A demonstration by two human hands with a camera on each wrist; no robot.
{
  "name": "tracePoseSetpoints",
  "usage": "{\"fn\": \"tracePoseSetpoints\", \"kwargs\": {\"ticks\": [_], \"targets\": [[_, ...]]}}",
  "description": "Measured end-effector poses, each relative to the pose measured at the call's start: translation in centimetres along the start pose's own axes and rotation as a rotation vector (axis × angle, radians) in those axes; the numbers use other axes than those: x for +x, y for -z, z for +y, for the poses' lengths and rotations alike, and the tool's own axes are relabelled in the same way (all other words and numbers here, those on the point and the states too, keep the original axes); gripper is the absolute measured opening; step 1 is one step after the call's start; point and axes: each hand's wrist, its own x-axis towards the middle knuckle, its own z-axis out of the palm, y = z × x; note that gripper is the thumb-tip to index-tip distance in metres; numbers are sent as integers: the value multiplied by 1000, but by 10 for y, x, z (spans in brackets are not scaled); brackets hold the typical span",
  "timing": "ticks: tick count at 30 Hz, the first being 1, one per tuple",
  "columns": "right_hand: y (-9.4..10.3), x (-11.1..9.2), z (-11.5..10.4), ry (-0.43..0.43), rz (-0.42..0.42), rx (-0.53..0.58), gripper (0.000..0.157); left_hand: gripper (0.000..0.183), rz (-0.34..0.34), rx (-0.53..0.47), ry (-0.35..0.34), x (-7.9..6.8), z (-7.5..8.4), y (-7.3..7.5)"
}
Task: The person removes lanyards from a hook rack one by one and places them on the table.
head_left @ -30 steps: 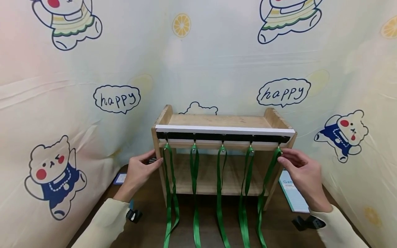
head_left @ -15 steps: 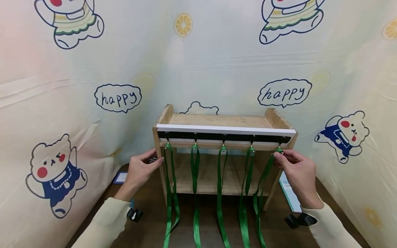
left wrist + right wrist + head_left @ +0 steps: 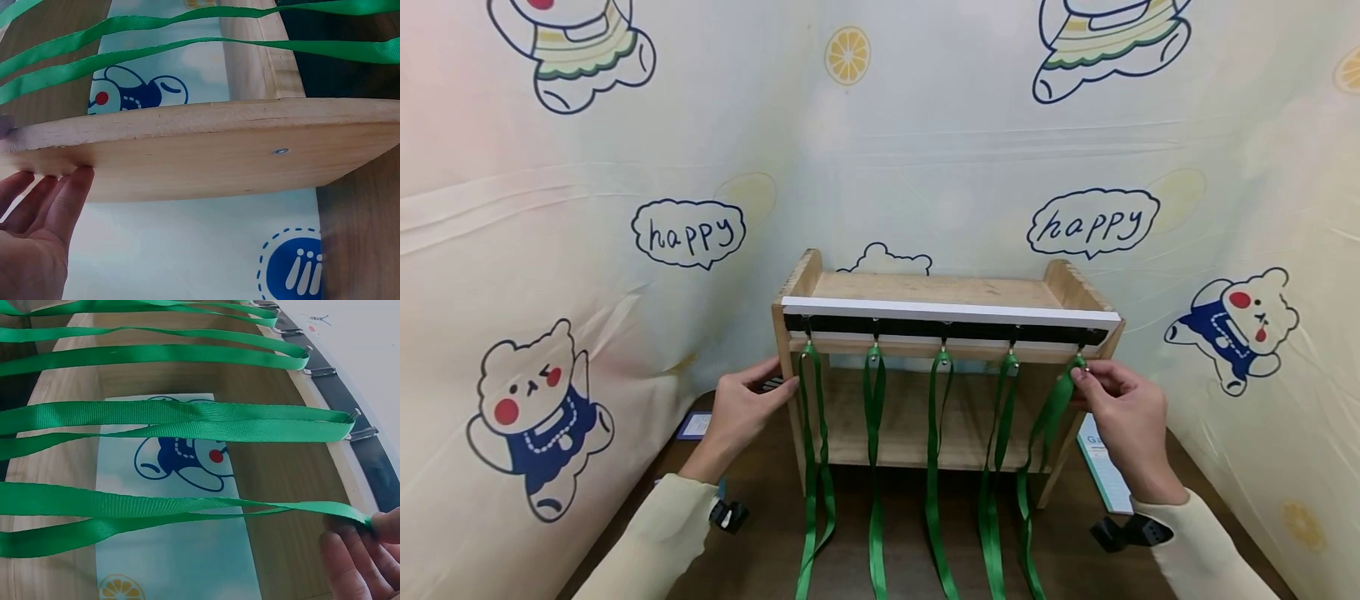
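A small wooden shelf [image 3: 917, 287] stands with a white-and-black strip [image 3: 951, 325] along its upper front. Several green lanyards [image 3: 874, 400] hang in loops from metal hooks on that strip. At the shelf's left side panel [image 3: 187, 156], my left hand [image 3: 743, 412] has its thumb on the front edge and its fingers against the outer face. My right hand [image 3: 1126, 421] pinches the top of the rightmost green lanyard [image 3: 1054, 408], just under its hook. In the right wrist view, the fingers partly hide that lanyard's top end [image 3: 337, 509].
On the dark wooden table [image 3: 895, 533], a light blue-edged paper pad [image 3: 1103, 467] lies right of the shelf. A blue-bordered card [image 3: 695, 425] lies to the left. Printed cloth [image 3: 925, 167] surrounds the table at the back and sides.
My right hand has moved left onto the rightmost lanyard's top, and that lanyard's strands have shifted and twisted. The left hand stays at the shelf's side. The whole head view has shifted slightly.
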Motion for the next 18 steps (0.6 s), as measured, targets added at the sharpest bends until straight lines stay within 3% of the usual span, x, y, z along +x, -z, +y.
{"fn": "tracePoseSetpoints", "kwargs": {"ticks": [9, 18], "targets": [[6, -4, 0, 14, -38, -16, 30, 57, 3, -3, 8, -1, 1, 0], [13, -12, -3, 60, 13, -79, 24, 57, 6, 11, -11, 1, 0, 0]]}}
